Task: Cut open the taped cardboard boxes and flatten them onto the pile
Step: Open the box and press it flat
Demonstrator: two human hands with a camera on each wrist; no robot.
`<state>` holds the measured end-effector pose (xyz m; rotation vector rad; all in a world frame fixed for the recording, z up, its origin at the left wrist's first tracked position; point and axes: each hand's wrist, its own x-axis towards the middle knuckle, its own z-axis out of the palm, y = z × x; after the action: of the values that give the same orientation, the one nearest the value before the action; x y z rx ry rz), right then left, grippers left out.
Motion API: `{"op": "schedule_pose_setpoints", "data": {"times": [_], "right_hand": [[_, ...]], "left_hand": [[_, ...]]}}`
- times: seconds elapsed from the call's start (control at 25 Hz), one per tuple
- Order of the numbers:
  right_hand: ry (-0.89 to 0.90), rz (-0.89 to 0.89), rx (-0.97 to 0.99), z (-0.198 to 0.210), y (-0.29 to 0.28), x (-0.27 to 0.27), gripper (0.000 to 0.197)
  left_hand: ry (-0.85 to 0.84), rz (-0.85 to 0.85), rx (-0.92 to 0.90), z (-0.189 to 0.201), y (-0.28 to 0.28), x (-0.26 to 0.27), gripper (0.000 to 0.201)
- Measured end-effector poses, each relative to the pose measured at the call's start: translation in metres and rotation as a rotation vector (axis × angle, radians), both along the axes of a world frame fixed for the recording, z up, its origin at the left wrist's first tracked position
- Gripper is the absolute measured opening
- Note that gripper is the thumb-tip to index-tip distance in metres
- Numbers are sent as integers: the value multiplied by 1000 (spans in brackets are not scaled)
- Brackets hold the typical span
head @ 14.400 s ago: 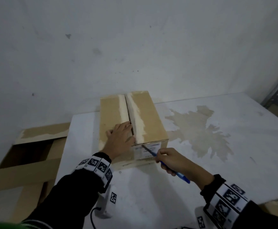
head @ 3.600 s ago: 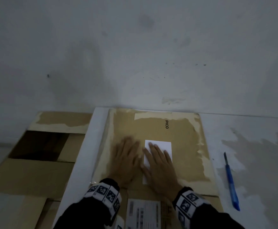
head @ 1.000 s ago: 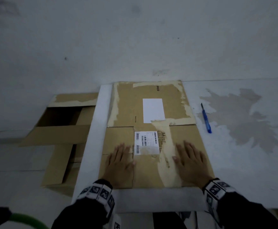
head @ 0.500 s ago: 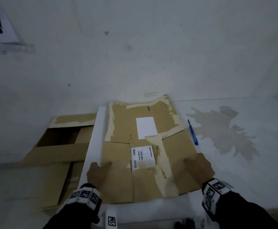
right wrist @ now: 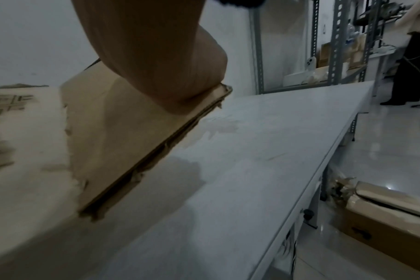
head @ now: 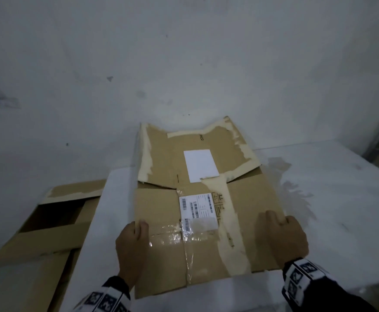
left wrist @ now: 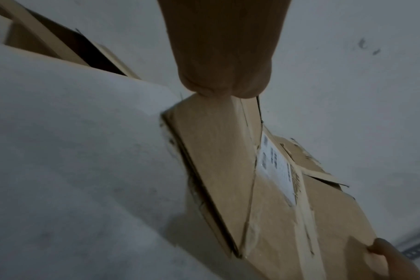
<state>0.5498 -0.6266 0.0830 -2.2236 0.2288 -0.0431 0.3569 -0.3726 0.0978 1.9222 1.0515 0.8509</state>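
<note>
We are holding the flattened box [head: 206,199] at the centre of the frame, above the table [head: 319,199]. Our left hand [head: 131,246] and right hand [head: 283,239] are gripping its side edges, probably to carry it. The pile [head: 48,233], lower left, is having open room.

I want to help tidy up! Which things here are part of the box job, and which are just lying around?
Part of the job:
flattened box, gripped at its sides by the left hand and right hand
cardboard pile beside the table

Just lying about:
metal shelving
brown box on the floor
</note>
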Motion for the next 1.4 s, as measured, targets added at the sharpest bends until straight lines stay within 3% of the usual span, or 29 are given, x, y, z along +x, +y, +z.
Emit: {"op": "schedule_pose_setpoints", "data": {"times": [0.28, 0.44, 0.64, 0.76, 0.92, 1.04, 1.12, 1.24, 1.32, 1.4], "right_hand": [[-77, -122, -35, 8, -147, 118, 54], [-1, -183, -139, 3, -246, 175, 66], [101, -211, -237, -5, -331, 250, 65], [167, -170, -337, -7, -358, 293, 61], [250, -60, -403, -14, -376, 347, 48], [235, -58, -440, -23, -388, 385, 43], [246, -70, -432, -25, -395, 400, 41], [391, -39, -359, -27, -402, 415, 49], [395, 28, -474, -35, -402, 409, 58], [245, 82, -671, -55, -394, 389, 72]], "left_hand": [[-114, -151, -24, 1, -116, 137, 47], [-104, -229, -93, -9, -202, 220, 49], [-66, -285, -202, -21, -281, 306, 46], [34, -292, -299, -37, -314, 347, 43], [228, -508, -390, -70, -336, 387, 29], [286, -515, -524, -91, -340, 408, 34], [313, -474, -597, -102, -343, 413, 27], [358, -418, -539, -109, -353, 413, 34], [338, -385, -459, -105, -358, 411, 37], [295, -369, -431, -100, -361, 409, 12]]}}
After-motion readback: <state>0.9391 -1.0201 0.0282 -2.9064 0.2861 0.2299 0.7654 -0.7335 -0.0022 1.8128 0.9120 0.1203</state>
